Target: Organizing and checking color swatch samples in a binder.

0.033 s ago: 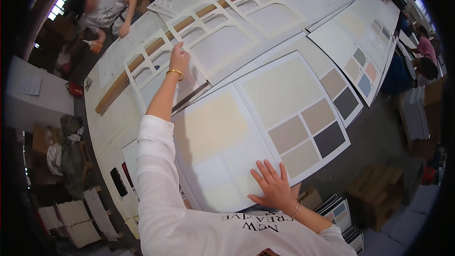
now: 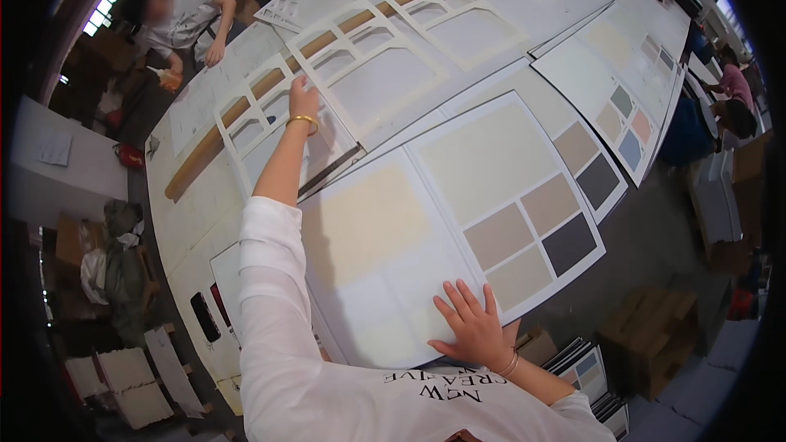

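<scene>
A large white board folder (image 2: 449, 278) lies open at the front of the table, with a pale yellow panel (image 2: 372, 225) on its left leaf and grey, brown and dark panels on its right. On its lower edge my right hand (image 2: 477, 329) rests flat, fingers spread. My left hand (image 2: 304, 105) reaches past the folder to the edge of a white cut-out frame (image 2: 237, 127). Its fingers look curled together; whatever they pinch is hidden. A dark strip (image 2: 332, 170) lies between that hand and the folder.
More white cut-out frames (image 2: 383, 74) lean over a long brown tube (image 2: 196, 165). Other panelled boards (image 2: 626, 106) lie to the right. A phone (image 2: 205, 317) is near the left edge. Across the table sits a person (image 2: 184, 24); cartons (image 2: 651, 331) stand on the floor.
My left hand has shifted slightly left and toward me, and its raised finger has drawn in. My right hand stays on the folder. The person's hand across the table has moved slightly.
</scene>
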Demonstrator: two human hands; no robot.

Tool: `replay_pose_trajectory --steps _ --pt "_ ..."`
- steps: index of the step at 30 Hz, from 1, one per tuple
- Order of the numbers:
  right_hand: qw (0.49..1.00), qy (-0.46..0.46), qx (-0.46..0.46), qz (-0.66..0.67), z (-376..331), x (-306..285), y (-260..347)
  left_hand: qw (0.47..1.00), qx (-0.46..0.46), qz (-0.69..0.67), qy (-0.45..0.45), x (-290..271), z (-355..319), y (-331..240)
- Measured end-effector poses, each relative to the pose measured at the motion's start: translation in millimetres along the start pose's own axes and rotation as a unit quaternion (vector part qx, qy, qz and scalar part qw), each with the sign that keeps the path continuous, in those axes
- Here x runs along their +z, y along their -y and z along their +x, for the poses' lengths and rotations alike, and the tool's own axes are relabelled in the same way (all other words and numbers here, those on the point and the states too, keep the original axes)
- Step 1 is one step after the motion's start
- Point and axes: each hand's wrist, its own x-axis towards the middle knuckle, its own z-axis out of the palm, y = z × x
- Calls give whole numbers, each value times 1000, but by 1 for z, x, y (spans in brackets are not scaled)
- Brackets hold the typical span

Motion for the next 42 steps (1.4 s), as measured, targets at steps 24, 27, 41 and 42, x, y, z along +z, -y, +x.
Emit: replay_pose_trajectory --steps 24,27,41,42 --pt "999 1 20 -25 -6 2 -5 803 -366 -454 121 31 70 16" --pt "999 4 18 -26 -6 3 -6 768 -330 -521 173 29 62 3" --pt "1000 5 12 -5 -5 3 -3 757 -191 -615 115 -31 69 -115" --pt "1000 1 10 -6 -5 3 -3 736 -163 -643 137 -39 66 -131"
